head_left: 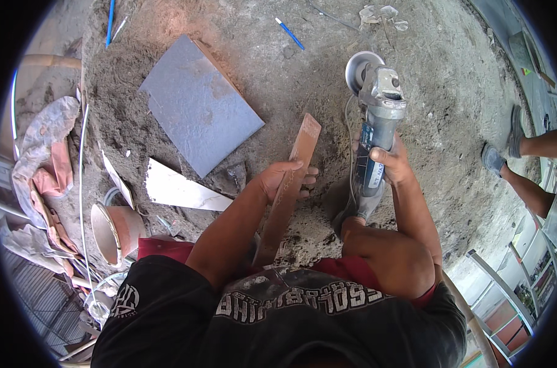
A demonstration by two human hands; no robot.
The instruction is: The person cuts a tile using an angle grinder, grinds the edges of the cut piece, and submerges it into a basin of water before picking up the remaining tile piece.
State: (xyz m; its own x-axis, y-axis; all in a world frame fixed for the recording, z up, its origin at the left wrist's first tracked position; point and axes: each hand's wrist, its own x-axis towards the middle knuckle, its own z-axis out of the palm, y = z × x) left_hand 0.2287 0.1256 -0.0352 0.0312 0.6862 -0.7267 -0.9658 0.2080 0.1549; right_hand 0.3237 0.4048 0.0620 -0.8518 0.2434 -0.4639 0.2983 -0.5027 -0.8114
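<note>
My left hand (277, 179) is closed around a long, narrow brown tile strip (303, 142), thumb on top and fingertips showing past its right edge. The strip slants from near my lap up to the right. In my right hand (396, 161) is an angle grinder (381, 101), gripped by its body with the disc (359, 69) pointing away from me. Disc and strip are apart. Whether the disc is spinning I cannot tell. Beyond my left hand, a large grey tile (199, 104) lies on the sandy ground, with a brown edge beneath it.
A pointed white tile piece (181, 189) and a bucket (116, 233) sit left of me. Farther off lies a blue pen (289, 34). Dusty cloth (51, 153) is heaped at far left. Another person's legs (533, 191) stand at right, above a metal frame (505, 294).
</note>
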